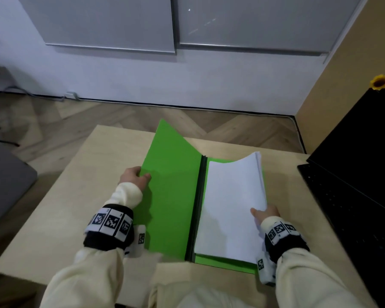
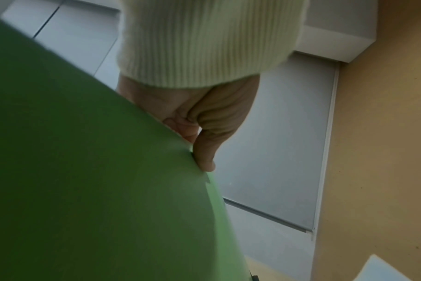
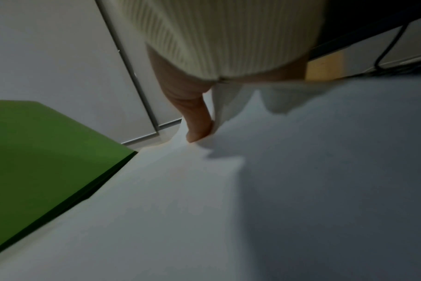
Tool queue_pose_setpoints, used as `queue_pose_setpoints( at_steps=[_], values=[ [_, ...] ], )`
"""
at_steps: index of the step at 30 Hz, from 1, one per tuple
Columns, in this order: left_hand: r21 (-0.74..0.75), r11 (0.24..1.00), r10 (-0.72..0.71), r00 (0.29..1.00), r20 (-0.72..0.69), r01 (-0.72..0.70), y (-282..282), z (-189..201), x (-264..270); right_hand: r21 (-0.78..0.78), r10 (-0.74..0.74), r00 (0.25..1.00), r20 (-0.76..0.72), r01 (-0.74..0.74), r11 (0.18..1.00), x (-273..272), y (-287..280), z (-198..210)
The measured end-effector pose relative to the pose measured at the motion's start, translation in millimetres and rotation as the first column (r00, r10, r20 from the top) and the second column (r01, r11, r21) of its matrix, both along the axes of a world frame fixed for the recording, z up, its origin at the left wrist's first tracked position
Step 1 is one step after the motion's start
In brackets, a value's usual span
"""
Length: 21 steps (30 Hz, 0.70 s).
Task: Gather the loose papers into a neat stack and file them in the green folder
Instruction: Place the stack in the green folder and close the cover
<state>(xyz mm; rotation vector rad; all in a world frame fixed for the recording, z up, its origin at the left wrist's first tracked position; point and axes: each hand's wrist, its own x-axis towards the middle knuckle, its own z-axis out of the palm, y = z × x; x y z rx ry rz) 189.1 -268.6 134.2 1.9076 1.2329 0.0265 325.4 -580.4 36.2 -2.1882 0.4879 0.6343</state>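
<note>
The green folder [image 1: 171, 192] lies open on the light wooden table [image 1: 80, 196], its black spine [image 1: 198, 203] down the middle. My left hand [image 1: 135, 175] pinches the left cover's outer edge, thumb on top, and holds the cover raised and tilted; the same cover [image 2: 84, 171] fills the left wrist view. A stack of white papers [image 1: 230, 207] rests on the folder's right half, its right side curled upward. My right hand [image 1: 265, 213] grips the stack's right edge, thumb [image 3: 197, 123] on the top sheet [image 3: 204, 209].
An open black laptop [image 1: 353, 196] stands at the table's right edge, close to my right arm. A yellow flower [image 1: 381, 82] sits behind it. Wood floor and a white wall with grey panels lie beyond the table's far edge.
</note>
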Motion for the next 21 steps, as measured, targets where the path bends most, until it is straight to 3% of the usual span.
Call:
queue_pose_setpoints(
  at_steps=[5,12,21],
  values=[
    [0.003,1.0,0.009,1.0,0.005,-0.009,16,5,-11,-0.079,0.104,0.994,-0.021,-0.106,0.991,-7,31,-1],
    [-0.008,1.0,-0.007,1.0,0.002,0.007,28,12,-16,-0.1,0.105,0.993,-0.045,-0.109,0.989,-11,53,-8],
    [-0.038,0.984,-0.177,0.984,-0.012,0.176,19,25,-15,-0.207,0.15,0.988,-0.031,-0.153,0.966,-7,46,-16]
  ],
)
